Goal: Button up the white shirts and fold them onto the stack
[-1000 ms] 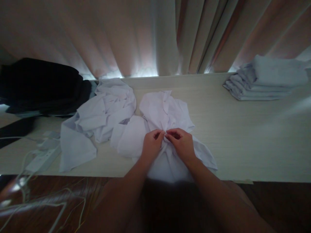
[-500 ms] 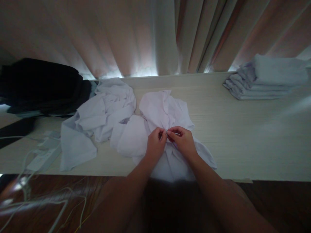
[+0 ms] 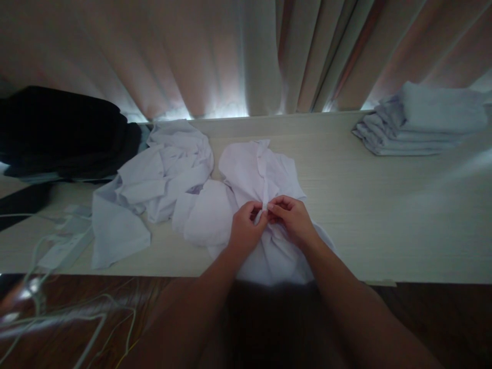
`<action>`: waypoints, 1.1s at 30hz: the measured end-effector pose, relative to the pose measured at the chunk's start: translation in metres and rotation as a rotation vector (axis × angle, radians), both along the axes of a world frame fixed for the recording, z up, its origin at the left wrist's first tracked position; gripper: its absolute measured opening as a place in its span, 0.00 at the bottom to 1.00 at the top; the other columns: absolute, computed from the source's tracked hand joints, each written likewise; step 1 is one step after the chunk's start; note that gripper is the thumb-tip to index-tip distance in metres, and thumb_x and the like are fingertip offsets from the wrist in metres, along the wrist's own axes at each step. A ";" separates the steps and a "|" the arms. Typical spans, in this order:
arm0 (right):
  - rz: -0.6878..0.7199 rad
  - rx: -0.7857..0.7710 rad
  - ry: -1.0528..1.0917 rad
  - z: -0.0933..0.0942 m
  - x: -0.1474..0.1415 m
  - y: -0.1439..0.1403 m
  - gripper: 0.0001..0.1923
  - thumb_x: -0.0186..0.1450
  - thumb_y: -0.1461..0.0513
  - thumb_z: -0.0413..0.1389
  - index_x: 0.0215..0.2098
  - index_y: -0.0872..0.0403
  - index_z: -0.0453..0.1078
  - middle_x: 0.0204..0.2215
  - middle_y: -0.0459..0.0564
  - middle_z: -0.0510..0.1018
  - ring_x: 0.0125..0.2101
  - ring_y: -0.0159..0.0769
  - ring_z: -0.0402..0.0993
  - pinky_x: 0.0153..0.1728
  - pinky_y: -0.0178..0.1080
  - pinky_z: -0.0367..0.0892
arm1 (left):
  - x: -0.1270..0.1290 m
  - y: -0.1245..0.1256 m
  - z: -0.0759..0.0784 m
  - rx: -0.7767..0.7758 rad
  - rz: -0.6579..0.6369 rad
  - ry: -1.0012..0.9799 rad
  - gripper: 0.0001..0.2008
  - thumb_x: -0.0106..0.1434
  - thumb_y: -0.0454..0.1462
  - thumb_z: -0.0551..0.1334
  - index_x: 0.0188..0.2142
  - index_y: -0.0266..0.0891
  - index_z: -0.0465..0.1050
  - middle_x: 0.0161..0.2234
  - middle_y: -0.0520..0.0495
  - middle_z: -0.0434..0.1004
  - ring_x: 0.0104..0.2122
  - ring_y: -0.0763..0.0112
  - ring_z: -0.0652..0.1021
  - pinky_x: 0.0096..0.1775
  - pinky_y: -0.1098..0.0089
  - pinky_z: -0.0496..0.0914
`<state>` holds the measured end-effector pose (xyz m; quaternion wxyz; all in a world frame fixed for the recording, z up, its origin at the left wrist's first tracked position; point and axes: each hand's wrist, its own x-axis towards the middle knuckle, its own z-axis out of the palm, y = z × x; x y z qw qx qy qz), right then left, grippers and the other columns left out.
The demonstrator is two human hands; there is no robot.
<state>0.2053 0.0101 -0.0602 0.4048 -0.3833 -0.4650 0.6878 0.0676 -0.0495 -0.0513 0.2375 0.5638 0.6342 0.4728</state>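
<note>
A white shirt (image 3: 244,166) lies rumpled on the pale table in front of me, its front placket running toward my body. My left hand (image 3: 248,221) pinches the placket from the left, thumb and fingertips together. From the right, my right hand (image 3: 290,216) pinches the same strip, the fingertips of both hands almost touching. Whatever small part sits between the fingertips, perhaps a button, is hidden. The lower part of the shirt hangs at the table's near edge, close to my body.
Another crumpled white garment (image 3: 165,174) lies left of the shirt. Dark folded clothes (image 3: 61,133) are stacked at the far left, folded white clothes (image 3: 426,123) at the far right. A power strip (image 3: 67,243) with cables sits at the left edge. Curtains (image 3: 207,56) hang behind the table (image 3: 384,215).
The placket between my hands has straightened and shows as a clearer strip. Both hands stay at nearly the same spot, with fingers slightly shifted. The view has moved a little.
</note>
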 end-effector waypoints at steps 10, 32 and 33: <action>0.071 0.104 -0.173 0.004 0.008 0.006 0.10 0.56 0.58 0.66 0.31 0.54 0.73 0.25 0.46 0.80 0.24 0.33 0.77 0.27 0.34 0.72 | -0.005 0.003 -0.001 -0.053 -0.077 0.110 0.04 0.63 0.36 0.62 0.36 0.38 0.74 0.31 0.51 0.77 0.30 0.72 0.74 0.35 0.72 0.67; 0.077 0.321 -0.373 -0.004 0.001 0.003 0.03 0.62 0.60 0.58 0.31 0.51 0.71 0.23 0.45 0.78 0.24 0.36 0.75 0.29 0.39 0.69 | -0.010 0.005 -0.008 -0.113 -0.105 0.343 0.04 0.60 0.33 0.61 0.29 0.41 0.67 0.28 0.50 0.71 0.32 0.67 0.72 0.36 0.67 0.65; 0.068 0.335 -0.384 -0.004 0.001 0.002 0.03 0.62 0.60 0.58 0.31 0.51 0.71 0.23 0.45 0.78 0.24 0.36 0.75 0.29 0.39 0.69 | -0.010 0.005 -0.007 -0.113 -0.106 0.336 0.04 0.60 0.33 0.61 0.29 0.40 0.67 0.28 0.50 0.71 0.31 0.67 0.72 0.36 0.67 0.65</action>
